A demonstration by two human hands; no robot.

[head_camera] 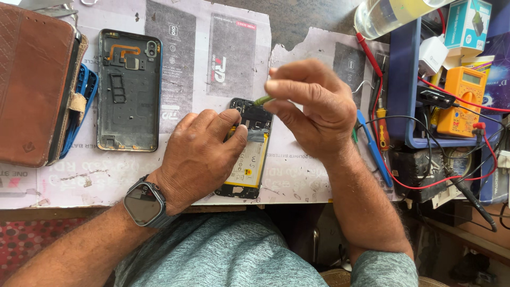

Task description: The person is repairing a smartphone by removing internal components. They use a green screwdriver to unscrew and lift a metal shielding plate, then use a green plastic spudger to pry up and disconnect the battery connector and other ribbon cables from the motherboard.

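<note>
**Steadying the opened phone while working a slim tool at its top end**

We are pinning the opened phone (248, 154) flat on the counter (297, 175) with our left hand (199, 157); its fingers are pressing on the board area just above the yellow-edged battery (248, 167), not wrapped around anything. Our right hand (313, 106) is pinching a thin green-tipped tool (262, 100) between thumb and fingertips, the tip hovering over the phone's upper edge near the camera end.

Judging from this, good practice here is keeping the left hand's pressure on the frame rather than on the battery, which looks soft and easily dented. We are holding the tool close to its tip, which should give fine control; a shallow angle seems safer than a steep stab. We cannot tell whether the tip is touching the board.

The detached back cover (128, 90) is lying well apart to the left, beside a brown wallet case (34, 85). An orange multimeter (461, 101) with red leads is sitting to the right, near enough to snag a sleeve.
</note>
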